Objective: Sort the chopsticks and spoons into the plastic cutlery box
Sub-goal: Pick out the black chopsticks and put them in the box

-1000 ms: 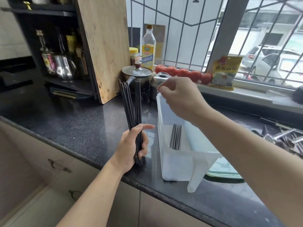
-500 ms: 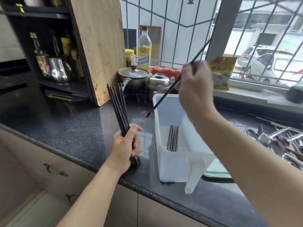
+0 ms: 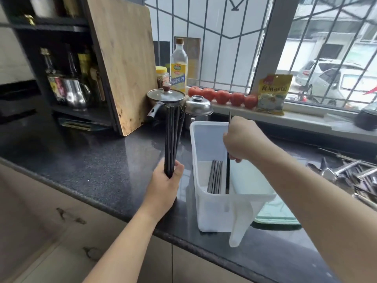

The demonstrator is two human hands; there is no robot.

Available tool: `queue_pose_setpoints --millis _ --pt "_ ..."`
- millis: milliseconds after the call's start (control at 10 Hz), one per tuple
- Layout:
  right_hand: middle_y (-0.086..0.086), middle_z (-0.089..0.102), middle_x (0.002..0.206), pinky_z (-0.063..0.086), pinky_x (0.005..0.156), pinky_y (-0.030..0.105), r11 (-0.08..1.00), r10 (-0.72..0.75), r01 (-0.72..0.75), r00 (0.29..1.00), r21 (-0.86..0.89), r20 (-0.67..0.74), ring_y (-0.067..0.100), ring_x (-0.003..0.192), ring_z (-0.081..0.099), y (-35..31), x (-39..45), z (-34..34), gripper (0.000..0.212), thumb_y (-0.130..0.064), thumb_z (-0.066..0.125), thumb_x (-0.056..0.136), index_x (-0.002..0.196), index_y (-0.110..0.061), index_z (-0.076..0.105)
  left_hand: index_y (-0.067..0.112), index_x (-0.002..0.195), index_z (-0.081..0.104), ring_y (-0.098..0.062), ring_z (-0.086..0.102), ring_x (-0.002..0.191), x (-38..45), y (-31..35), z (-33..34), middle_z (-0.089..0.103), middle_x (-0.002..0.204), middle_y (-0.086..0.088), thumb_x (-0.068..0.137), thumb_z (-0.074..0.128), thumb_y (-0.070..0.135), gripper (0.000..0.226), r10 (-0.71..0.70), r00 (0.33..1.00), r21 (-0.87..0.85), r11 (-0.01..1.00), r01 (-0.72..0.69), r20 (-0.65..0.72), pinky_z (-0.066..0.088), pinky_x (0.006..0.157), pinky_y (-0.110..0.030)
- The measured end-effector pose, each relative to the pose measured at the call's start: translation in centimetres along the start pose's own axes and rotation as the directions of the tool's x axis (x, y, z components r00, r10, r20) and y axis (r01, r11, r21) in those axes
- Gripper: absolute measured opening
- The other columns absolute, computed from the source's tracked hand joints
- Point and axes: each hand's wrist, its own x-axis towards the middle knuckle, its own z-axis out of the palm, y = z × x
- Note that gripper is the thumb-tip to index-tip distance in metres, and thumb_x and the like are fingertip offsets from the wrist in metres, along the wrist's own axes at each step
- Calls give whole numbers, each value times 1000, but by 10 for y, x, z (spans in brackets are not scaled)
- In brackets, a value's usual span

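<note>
From my remote seat I see my left hand, just left of centre in the frame, with its fingers curled tight round the lower end of a bundle of long black chopsticks, which stands nearly upright and fans out slightly at the top. My right hand, a little right of centre, is closed round a single black chopstick held almost vertical; its top pokes out above my knuckles and its lower end reaches down inside the translucent white plastic cutlery box. That box sits on the dark speckled stone countertop, near its front edge, just right of the left hand. On the box floor lies a small row of dark chopsticks, side by side, just left of the one I am holding; whether its tip touches the floor I cannot tell. At the right edge of the frame is a heap of shiny metal spoons and cutlery, well apart from the box. In the upper left a tall wooden cutting board leans against a dark shelf, and behind the box stand a lidded steel pot and a row of red tomatoes on the window sill.
</note>
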Motion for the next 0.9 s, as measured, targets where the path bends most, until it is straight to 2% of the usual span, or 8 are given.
queue_pose_setpoints --millis 100,200,300,400,600,700,800,900 --pt "11 60 86 56 62 33 995 -12 20 997 -98 81 27 65 63 0 2 14 21 0 63 87 107 -2 57 27 101 50 -23 32 55 2 3 0 38 66 -6 102 57 46 20 -39 999 -129 991 35 -31 29 51 -37" --pt "8 54 75 57 57 31 1000 -26 27 997 -4 68 23 61 62 6 1 28 18 -6 48 96 113 -4 55 14 101 45 -24 29 57 1 7 1 40 75 -9 108 51 35 22 -59 996 -217 975 44 -66 26 50 -37" --pt "12 59 80 63 70 40 1000 -11 10 997 16 74 33 76 70 6 1 33 6 -6 48 96 101 -6 50 13 95 45 -21 35 54 -2 10 0 44 75 -10 108 51 28 20 -56 996 -221 974 40 -66 30 48 -35" --pt "14 63 84 55 61 31 998 -22 25 998 -56 54 31 72 64 5 2 31 9 3 50 86 89 -4 55 10 96 48 -17 43 52 -5 13 0 51 72 -6 107 52 26 21 -12 996 -172 985 -3 -88 37 48 -32" --pt "8 66 108 54 83 35 980 -105 135 974 145 -199 30 92 63 7 11 31 31 -10 45 85 99 -18 72 9 96 54 -16 48 53 -13 17 -1 61 71 0 105 56 29 22 82 984 -115 988 -100 -155 43 49 -26" --pt "6 66 104 52 80 33 978 -140 168 969 127 -203 27 93 61 8 9 34 32 -10 43 87 100 -17 72 11 96 53 -16 44 50 -10 17 -1 59 72 -5 105 56 29 20 26 994 -171 984 -43 -103 38 47 -27" --pt "8 70 88 58 79 36 988 -155 156 985 7 -82 26 94 64 9 8 39 33 -5 41 85 95 -9 73 12 96 53 -16 42 51 -11 17 0 56 72 -6 106 55 29 19 -27 994 -177 984 7 -110 35 46 -29" --pt "7 68 82 56 74 38 978 -179 194 971 82 -161 27 80 64 7 9 38 26 -20 45 97 84 -10 66 9 93 52 -19 41 50 -9 38 -1 55 73 -8 106 55 27 22 -43 989 -181 983 17 -144 33 46 -32"
